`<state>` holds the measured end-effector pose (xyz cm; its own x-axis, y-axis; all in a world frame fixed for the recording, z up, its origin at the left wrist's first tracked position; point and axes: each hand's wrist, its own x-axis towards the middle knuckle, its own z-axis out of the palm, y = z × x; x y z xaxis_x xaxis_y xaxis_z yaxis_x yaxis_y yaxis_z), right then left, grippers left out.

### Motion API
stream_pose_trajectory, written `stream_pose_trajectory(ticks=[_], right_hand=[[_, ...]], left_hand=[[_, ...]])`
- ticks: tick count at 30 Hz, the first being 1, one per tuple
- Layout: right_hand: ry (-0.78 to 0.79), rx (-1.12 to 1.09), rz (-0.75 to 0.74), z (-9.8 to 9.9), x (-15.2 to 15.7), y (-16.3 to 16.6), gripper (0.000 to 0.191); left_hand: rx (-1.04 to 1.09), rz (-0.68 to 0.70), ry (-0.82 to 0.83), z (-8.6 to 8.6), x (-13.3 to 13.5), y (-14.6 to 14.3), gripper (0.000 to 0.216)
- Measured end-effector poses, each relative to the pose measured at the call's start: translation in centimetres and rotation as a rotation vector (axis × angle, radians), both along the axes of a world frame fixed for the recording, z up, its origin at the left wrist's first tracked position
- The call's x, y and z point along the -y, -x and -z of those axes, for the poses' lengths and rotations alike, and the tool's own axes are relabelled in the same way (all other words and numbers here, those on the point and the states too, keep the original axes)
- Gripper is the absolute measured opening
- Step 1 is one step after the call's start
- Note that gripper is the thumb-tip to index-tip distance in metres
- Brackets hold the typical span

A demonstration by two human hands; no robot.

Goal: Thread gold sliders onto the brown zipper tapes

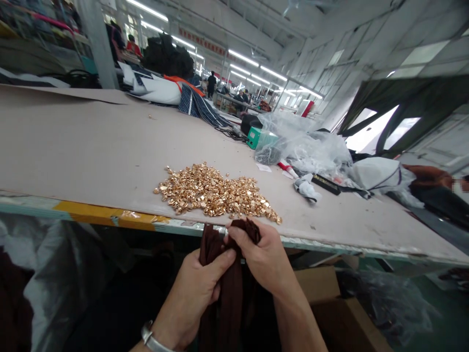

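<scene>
A dark brown piece of fabric [227, 288] hangs below the table's front edge, gripped by both hands. My left hand [196, 288] is closed around its left fold, thumb pressing across it. My right hand [266, 261] pinches the fabric's top edge between thumb and fingers, just under the table edge. Right behind my hands, a heap of small gold metal pieces [214, 191] lies on the table surface. A metal watch band circles my left wrist.
The long beige worktable [91, 142] has a yellow-taped front edge. Crumpled clear plastic bags [304, 142], a green box [258, 137] and white cloth lie at the right. A cardboard box [330, 303] stands under the table. Striped fabric and people are far behind.
</scene>
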<state>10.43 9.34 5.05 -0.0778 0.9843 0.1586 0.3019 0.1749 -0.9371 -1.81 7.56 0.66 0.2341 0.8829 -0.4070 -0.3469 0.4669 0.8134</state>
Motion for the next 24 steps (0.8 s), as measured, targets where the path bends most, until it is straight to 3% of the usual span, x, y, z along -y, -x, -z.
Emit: stream_pose_trajectory(ticks=[4, 7, 12, 15, 18, 21, 24], right_hand=[[0.16, -0.078, -0.138, 0.2, 1.1, -1.4, 0.029], [0.196, -0.042, 0.012, 0.0, 1.0, -2.3, 0.036], [-0.08, 0.308, 0.282, -0.4, -0.8, -1.7, 0.029], [-0.206, 0.687, 0.317, -0.4, -2.0, -0.4, 0.032], [-0.214, 0.955, 0.358, -0.1, -3.0, 0.7, 0.029], [-0.211, 1.058, 0.373, 0.1, -3.5, 1.1, 0.027], [-0.249, 1.01, 0.335, 0.1, -3.5, 0.6, 0.024]], left_hand=[[-0.012, 0.119, -0.083, 0.2, 0.9, 0.0, 0.028], [-0.008, 0.091, -0.057, 0.1, 1.2, 0.1, 0.03], [0.002, -0.01, -0.013, -0.1, 1.1, 0.6, 0.033], [-0.003, -0.015, 0.001, 0.0, 1.0, 0.7, 0.031], [-0.005, -0.015, 0.001, 0.1, 0.9, 0.7, 0.03], [0.014, -0.009, 0.002, 0.2, 0.8, 0.9, 0.028], [0.081, 0.036, 0.026, 0.5, 0.8, 1.1, 0.024]])
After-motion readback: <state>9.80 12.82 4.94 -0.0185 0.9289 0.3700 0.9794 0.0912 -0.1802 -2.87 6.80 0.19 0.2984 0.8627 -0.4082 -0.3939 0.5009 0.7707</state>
